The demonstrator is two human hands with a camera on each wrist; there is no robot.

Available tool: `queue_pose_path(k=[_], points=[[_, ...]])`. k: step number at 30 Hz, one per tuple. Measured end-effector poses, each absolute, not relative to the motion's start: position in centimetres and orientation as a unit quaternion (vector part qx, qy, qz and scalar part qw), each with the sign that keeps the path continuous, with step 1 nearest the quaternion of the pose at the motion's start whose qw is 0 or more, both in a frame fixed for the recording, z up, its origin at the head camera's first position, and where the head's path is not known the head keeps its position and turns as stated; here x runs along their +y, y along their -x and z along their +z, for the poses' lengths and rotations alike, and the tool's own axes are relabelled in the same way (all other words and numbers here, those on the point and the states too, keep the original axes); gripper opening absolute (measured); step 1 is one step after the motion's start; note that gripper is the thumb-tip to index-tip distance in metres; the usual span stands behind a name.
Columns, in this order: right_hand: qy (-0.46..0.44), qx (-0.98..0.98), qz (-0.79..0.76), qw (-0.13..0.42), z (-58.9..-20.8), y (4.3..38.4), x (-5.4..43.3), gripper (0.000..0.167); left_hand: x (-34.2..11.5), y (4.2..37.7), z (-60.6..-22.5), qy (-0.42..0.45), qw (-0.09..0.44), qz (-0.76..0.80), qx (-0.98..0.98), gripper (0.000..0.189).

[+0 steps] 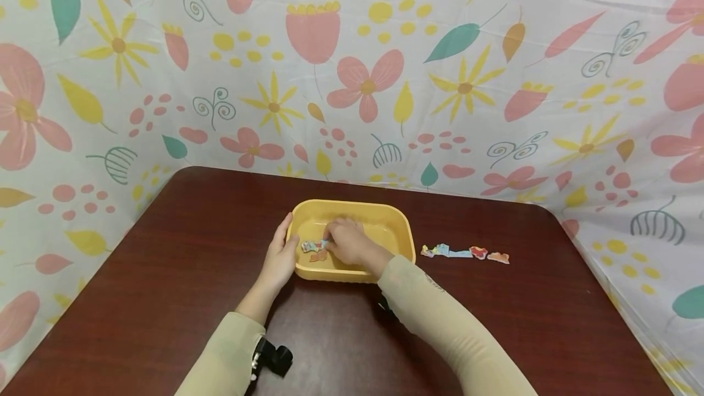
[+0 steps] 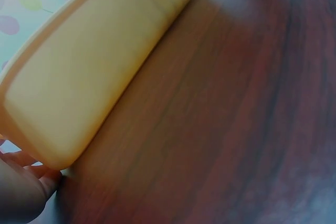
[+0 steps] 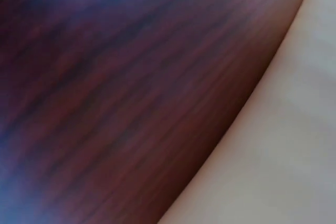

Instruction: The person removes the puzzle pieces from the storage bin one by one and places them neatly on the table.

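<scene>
A shallow yellow plastic tub (image 1: 324, 274) stands on the table. My left hand (image 1: 280, 261) grips its left end, thumb over the rim and fingers along the outside; the left wrist view shows the hand (image 2: 26, 187) at the tub's corner. Inside the tub, my right hand (image 1: 349, 242) reaches down with its fingertips beside a small blue-and-red cut-out piece (image 1: 309, 247). An orange cut-out (image 1: 318, 256) lies just below that piece. I cannot tell whether the right fingers pinch anything.
To the right of the tub, several small colourful cut-outs (image 1: 462, 253) lie in a row on the dark wooden table (image 1: 550, 310). A flower-printed cloth (image 1: 363, 29) hangs behind the table's back edge. A black device (image 1: 275, 357) is strapped at the left wrist.
</scene>
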State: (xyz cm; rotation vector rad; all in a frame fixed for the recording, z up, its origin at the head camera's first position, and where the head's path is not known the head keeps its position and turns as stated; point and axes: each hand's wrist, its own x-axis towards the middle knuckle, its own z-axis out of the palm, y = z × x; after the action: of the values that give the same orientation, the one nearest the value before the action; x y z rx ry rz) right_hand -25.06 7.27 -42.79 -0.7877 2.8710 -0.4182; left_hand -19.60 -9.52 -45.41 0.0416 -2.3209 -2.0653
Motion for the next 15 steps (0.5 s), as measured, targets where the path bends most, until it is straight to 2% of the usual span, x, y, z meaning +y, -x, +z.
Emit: queue_pose_path(k=[8, 15], points=[[0.254, 0.931, -0.244, 0.099, -41.6, 24.7, 8.6, 0.004, -9.4, 19.5, -45.5, -0.021, 0.01, -0.656, -0.754, 0.052], [0.217, 0.881, -0.401, 0.129, -40.2, 24.5, 11.3, 0.016, -9.3, 19.5, -45.5, -0.023, 0.019, -0.662, -0.749, 0.051]])
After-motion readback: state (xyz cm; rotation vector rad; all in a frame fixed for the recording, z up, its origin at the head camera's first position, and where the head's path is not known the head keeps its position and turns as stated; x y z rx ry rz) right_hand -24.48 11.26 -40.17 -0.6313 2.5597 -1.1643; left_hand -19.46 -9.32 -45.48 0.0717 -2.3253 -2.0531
